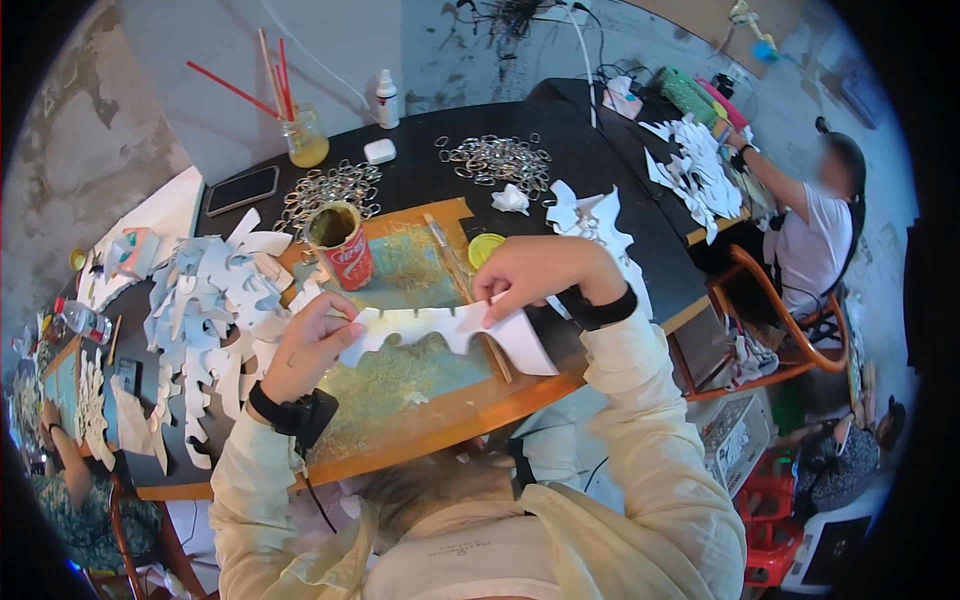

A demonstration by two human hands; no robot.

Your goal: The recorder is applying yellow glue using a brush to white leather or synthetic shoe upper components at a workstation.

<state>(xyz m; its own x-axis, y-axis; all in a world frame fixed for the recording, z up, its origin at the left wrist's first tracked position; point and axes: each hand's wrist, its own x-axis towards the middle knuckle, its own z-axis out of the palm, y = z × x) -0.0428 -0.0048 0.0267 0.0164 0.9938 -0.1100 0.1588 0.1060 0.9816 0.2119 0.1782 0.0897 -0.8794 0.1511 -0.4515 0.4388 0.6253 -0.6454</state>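
Observation:
A white, wavy-edged cut-out piece (430, 328) with small notches stretches between my two hands above the glue-smeared board. Its left end is pinched in my left hand (305, 348). My right hand (548, 270) grips the piece from above, near its wider right end. Under it lies the green-stained work board (400, 385), crusted with dried yellowish residue. Just beyond my left hand stands a cut-open red drink can (350, 264) holding a thick greenish-yellow substance. A small yellow round lid (485, 249) sits close to my right hand.
White cut-out pieces (215, 300) pile up at left, others (595, 225) at right. Metal rings (498, 162) lie in heaps at the back, near a jar (306, 140) with red sticks, a white bottle (387, 100) and a phone (243, 190). Another person (820, 220) sits at right.

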